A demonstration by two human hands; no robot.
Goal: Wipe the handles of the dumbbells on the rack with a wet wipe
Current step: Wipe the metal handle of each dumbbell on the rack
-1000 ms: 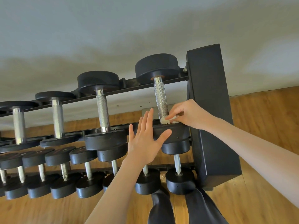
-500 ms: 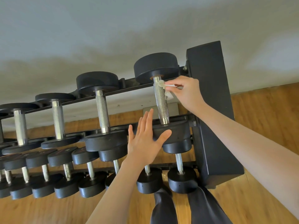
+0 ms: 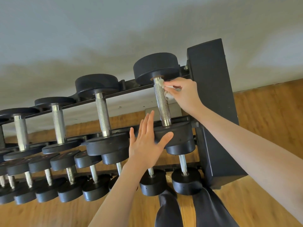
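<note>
A black two-tier rack (image 3: 131, 88) holds rows of black dumbbells with knurled steel handles. My right hand (image 3: 185, 94) pinches a crumpled white wet wipe (image 3: 164, 86) against the far end of the rightmost top-row handle (image 3: 161, 102), just under its far weight head (image 3: 155, 66). My left hand (image 3: 147, 143) is flat with fingers spread, pressed on the near weight head (image 3: 178, 135) of that same dumbbell. The neighbouring handle (image 3: 102, 113) and others further left (image 3: 58, 123) stand untouched.
The rack's black end panel (image 3: 211, 104) rises right beside my right hand. A lower tier of smaller dumbbells (image 3: 68, 176) runs in front. Wooden floor (image 3: 265, 122) lies around, a pale wall (image 3: 114, 30) behind. My dark trouser legs (image 3: 206, 208) show at the bottom.
My right hand slid the wipe along the rightmost handle from its near end to its far end. My left hand stayed flat on the near weight head.
</note>
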